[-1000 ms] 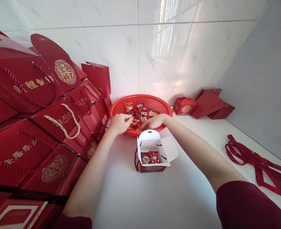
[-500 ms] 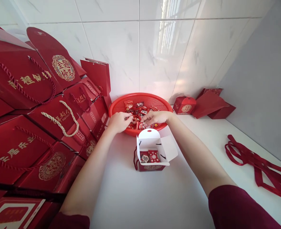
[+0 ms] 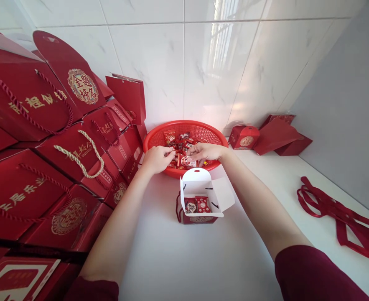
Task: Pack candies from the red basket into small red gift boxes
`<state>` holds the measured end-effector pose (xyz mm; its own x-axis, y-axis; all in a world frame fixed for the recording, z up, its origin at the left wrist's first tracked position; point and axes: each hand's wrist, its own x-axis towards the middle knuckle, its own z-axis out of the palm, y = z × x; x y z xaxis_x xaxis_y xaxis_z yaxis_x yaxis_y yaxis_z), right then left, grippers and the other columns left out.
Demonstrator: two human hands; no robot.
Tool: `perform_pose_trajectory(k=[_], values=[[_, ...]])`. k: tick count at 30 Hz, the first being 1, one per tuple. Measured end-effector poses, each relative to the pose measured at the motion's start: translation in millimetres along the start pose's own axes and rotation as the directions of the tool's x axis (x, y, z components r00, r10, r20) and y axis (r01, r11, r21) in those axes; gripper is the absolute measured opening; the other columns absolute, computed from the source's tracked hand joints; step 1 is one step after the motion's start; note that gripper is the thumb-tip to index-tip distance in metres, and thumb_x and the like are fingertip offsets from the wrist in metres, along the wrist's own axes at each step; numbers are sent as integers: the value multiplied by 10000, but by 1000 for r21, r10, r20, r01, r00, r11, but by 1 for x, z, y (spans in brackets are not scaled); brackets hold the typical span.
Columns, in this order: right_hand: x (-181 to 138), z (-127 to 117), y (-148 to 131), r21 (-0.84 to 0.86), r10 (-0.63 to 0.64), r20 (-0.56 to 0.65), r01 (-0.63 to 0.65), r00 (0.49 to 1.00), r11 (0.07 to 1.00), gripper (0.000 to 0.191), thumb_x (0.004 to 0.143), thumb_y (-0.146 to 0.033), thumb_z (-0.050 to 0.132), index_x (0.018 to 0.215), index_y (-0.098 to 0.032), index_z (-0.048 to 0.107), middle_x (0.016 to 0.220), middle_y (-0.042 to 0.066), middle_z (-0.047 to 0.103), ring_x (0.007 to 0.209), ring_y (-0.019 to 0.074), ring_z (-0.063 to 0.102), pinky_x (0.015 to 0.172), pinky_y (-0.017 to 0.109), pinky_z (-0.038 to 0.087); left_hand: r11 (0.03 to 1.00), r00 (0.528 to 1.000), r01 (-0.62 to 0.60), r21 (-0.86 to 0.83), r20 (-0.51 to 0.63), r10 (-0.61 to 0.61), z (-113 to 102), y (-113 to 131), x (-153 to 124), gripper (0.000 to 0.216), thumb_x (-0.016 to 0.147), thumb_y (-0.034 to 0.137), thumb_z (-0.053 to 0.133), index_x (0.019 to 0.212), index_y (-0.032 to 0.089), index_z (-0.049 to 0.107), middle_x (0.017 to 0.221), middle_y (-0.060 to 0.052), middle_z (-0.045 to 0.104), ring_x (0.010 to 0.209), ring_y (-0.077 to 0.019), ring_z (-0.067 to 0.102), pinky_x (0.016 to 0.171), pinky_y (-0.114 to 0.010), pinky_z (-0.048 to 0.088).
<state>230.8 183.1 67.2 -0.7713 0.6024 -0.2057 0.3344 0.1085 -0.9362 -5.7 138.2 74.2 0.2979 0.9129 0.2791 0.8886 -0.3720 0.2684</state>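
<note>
A round red mesh basket point(image 3: 203, 128) sits against the tiled wall and holds several small wrapped candies point(image 3: 180, 144). Both my hands reach into its near side. My left hand point(image 3: 156, 159) is curled, fingertips pinched on a candy. My right hand point(image 3: 204, 152) pinches a small candy packet point(image 3: 186, 161) just above the basket's near rim. In front of the basket stands a small red gift box point(image 3: 199, 205) with its white flaps open and two candy packets inside.
Stacked red gift boxes with rope handles point(image 3: 55, 150) fill the left side. A small closed red box point(image 3: 244, 138) and flat red cartons point(image 3: 281, 138) lie at the back right. Red ribbons point(image 3: 337, 213) lie along the grey wall on the right.
My right hand has lifted slightly out of the candies with a packet pinched in its fingers. My left hand has stayed at the basket's near left side.
</note>
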Motion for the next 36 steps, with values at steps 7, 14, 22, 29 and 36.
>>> perform_pose_trajectory(k=[7, 14, 22, 29, 36], values=[[12, -2, 9, -256, -46, -452, -80, 891, 964, 324, 946, -463, 539, 1070, -165, 563, 819, 90, 711, 533, 116, 592, 486, 230, 480, 1000, 1000, -9, -18, 1, 9, 1, -1, 0, 388, 915, 454, 445, 790, 249, 750, 716, -29, 730, 647, -202, 606, 560, -304, 276], [39, 9, -4, -485, -8, -295, -143, 956, 863, 185, 905, -190, 504, 993, -162, 665, 1003, 102, 730, 885, 217, 696, 790, 311, 540, 999, 999, -38, -29, -9, 38, -3, 0, -3, 452, 924, 530, 426, 820, 232, 749, 688, -40, 711, 620, -195, 584, 546, -298, 264], [66, 30, -15, -676, 180, -1, -133, 984, 725, 385, 698, -137, 652, 1073, -186, 720, 1184, 116, 697, 1057, 292, 654, 887, 368, 509, 1000, 1000, 6, -19, -9, -6, 0, -1, -3, 428, 925, 490, 436, 900, 226, 772, 721, -56, 732, 647, -206, 601, 560, -301, 280], [58, 21, -15, -565, 169, 249, 1, 954, 825, 615, 723, -114, 574, 1329, -218, 593, 1341, 56, 616, 1044, 208, 651, 739, 241, 520, 1000, 1000, 11, -21, 0, -11, -1, -1, -2, 427, 919, 483, 438, 832, 229, 770, 751, -58, 742, 659, -213, 619, 560, -303, 299], [57, 14, -13, -465, 173, 323, -4, 931, 885, 599, 728, -166, 598, 1327, -179, 589, 1171, 64, 685, 867, 172, 654, 623, 218, 483, 1000, 1000, 11, -10, 0, -11, -2, -1, -2, 416, 917, 472, 435, 854, 235, 771, 746, -55, 737, 659, -212, 616, 559, -302, 294]])
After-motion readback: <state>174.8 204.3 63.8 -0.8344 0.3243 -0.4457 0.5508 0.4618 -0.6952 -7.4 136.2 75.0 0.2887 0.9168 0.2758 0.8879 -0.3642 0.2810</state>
